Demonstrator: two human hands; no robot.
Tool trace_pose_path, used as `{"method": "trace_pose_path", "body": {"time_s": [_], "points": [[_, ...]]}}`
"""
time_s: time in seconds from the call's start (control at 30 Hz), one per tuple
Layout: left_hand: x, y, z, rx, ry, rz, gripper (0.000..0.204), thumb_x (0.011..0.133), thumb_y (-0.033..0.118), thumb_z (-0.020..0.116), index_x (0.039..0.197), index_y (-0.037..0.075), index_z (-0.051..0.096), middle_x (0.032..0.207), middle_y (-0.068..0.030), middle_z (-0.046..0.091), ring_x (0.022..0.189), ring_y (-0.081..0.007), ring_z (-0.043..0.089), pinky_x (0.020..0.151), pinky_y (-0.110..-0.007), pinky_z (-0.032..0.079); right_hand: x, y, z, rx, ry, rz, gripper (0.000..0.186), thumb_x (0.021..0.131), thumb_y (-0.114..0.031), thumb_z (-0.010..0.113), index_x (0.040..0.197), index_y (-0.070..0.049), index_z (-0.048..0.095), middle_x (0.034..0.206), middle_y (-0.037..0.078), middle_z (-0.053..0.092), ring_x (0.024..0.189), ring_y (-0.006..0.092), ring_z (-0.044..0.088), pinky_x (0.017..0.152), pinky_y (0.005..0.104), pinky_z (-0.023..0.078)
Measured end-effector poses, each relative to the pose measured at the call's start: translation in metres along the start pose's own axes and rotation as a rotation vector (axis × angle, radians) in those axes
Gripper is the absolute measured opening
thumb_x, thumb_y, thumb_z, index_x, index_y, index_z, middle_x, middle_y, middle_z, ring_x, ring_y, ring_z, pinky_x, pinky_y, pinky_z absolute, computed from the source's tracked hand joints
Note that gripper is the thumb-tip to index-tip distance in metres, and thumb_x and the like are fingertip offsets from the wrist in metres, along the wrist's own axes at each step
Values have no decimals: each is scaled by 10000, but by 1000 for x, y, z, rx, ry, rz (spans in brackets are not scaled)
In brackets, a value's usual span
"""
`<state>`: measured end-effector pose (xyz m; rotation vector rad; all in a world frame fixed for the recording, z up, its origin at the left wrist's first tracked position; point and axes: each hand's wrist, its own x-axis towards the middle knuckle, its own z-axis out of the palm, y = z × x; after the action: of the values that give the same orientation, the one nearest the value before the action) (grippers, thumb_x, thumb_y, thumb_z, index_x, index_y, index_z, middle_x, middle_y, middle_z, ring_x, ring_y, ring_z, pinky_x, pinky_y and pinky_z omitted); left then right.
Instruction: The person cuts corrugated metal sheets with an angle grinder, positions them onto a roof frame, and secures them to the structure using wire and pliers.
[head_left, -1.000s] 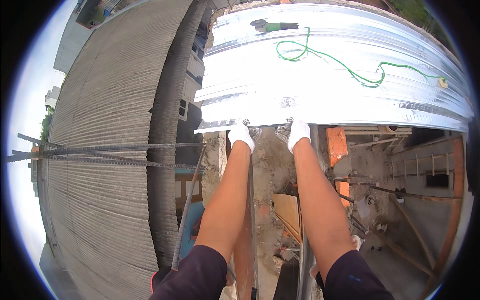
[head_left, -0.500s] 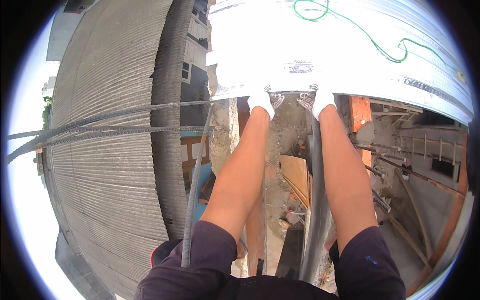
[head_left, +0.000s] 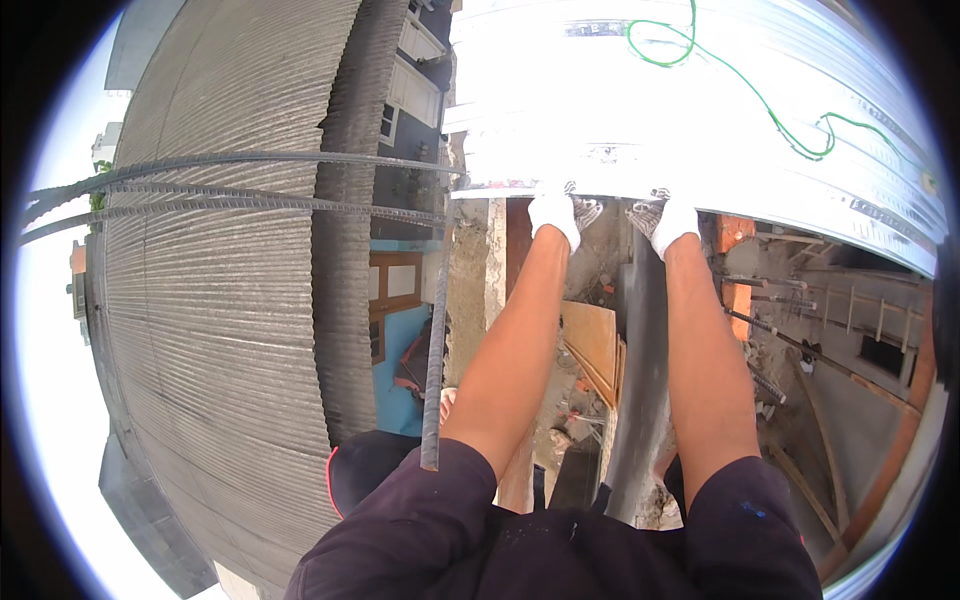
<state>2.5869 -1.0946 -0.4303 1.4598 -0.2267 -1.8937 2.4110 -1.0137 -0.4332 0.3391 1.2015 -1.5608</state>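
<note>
My left hand, in a white and dark patterned work glove, has its fingers closed over the near edge of a large bright metal sheet. A short way to the right, my right hand wears a matching glove and grips the same edge. Both arms reach straight forward. The sheet is ribbed along its right part, and glare washes out much of its surface. The undersides of my hands are partly hidden. A green cord lies looped across the top of the sheet.
Ribbed steel bars project left, and another bar rises beside my left arm. A dark beam runs between my arms above a drop with rubble and boards. A corrugated roof fills the left. A dark, red-edged cap shows below.
The whole view has shifted, so the sheet, cord and my hands sit farther right and slightly lower. Both hands keep their grip on the edge. More of the red-edged cap shows.
</note>
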Motion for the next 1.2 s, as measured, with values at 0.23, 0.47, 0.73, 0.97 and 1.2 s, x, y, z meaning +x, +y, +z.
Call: {"method": "trace_pose_path", "body": {"time_s": [0.23,0.47,0.73,0.97,1.2], "points": [[-72,6,-32,365,199,353,664,936,464,800,1342,-24,605,1286,-176,665,1105,-236,614,978,-379,497,-30,5,23,-23,-77,80,592,1083,-582,414,1306,-70,610,1104,153,694,930,300,671,903,537,605],[-239,66,-42,386,606,1821,529,1022,319,654,1355,-85,584,1281,-252,650,1054,-335,683,892,-416,571,2,-6,2,4,17,93,606,1084,-585,412,1294,-46,594,1043,188,651,874,327,644,931,567,597],[-232,148,-21,-45,614,1805,512,1155,379,448,919,-30,646,786,-111,678,597,-123,582,476,-222,450,16,4,-7,-70,19,158,577,1114,-535,389,1280,-24,598,1193,216,675,970,336,700,898,558,625],[-181,238,7,19,792,1672,571,1085,458,577,1149,-108,541,1009,-167,613,844,-193,637,770,-259,611,16,26,-23,68,45,76,485,1122,-441,428,1250,0,582,1173,234,659,995,368,712,874,551,650],[-201,229,3,-75,517,1649,641,1033,505,663,1132,-112,520,1083,-234,627,950,-236,661,812,-345,610,-43,36,-18,71,52,33,494,1122,-455,433,1185,-5,626,999,173,704,879,297,726,840,477,662]]}}
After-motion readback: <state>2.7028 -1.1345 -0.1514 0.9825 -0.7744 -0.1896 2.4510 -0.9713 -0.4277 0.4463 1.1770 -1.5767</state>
